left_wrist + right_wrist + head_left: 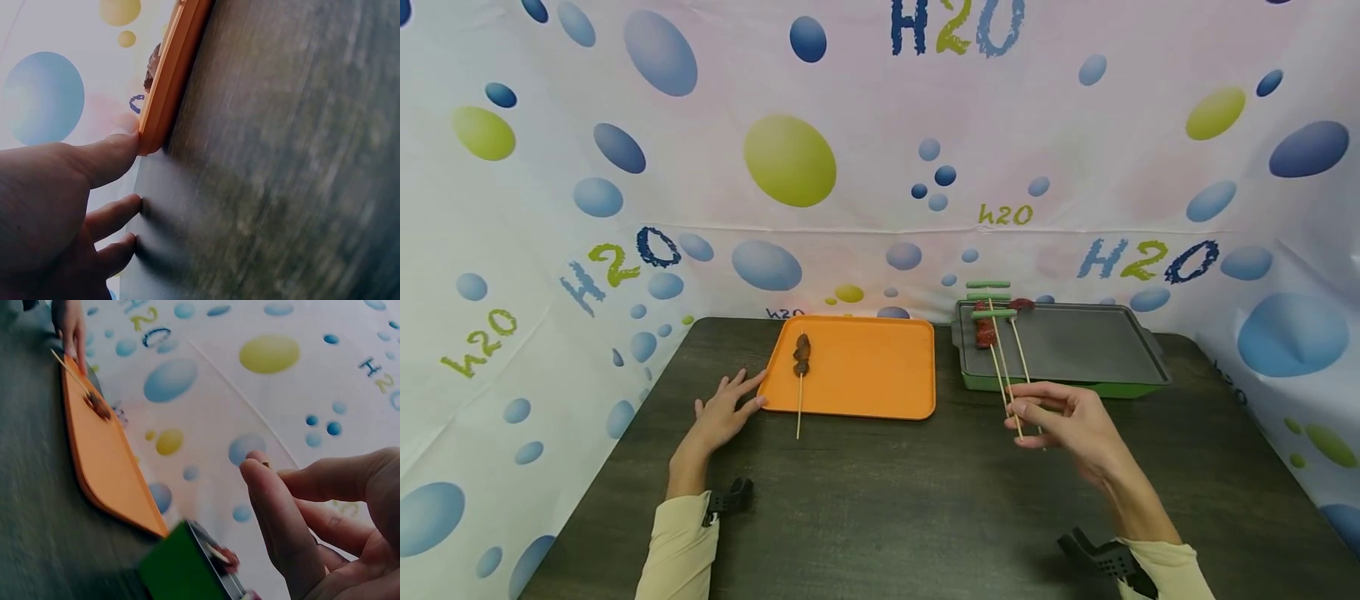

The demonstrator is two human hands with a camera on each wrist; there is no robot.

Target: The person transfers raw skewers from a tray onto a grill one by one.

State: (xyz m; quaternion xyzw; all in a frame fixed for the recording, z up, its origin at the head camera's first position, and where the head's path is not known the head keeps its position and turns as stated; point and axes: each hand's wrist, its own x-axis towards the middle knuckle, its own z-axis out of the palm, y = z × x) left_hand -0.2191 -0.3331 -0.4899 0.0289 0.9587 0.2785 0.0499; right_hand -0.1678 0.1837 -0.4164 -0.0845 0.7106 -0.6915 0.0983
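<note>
My left hand (718,421) lies beside the left edge of an orange tray (865,367), fingers spread, thumb touching the rim near the front corner. On that tray is a skewer of brown meat (802,357), its stick reaching over the front edge. With thumb and fingertips, my right hand (1071,421) pinches the stick of a skewer of green pieces (988,297), tilted over the left side of a grill pan (1075,337). A skewer of red meat (985,327) lies in the pan, and another red-tipped skewer (1022,304) is partly hidden behind the green pieces.
The pan has a grey top and a green base (1120,389), standing right of the tray with a gap between them. Both sit towards the back of a dark wooden table (850,500). A bubble-printed cloth (865,167) hangs behind and along the sides.
</note>
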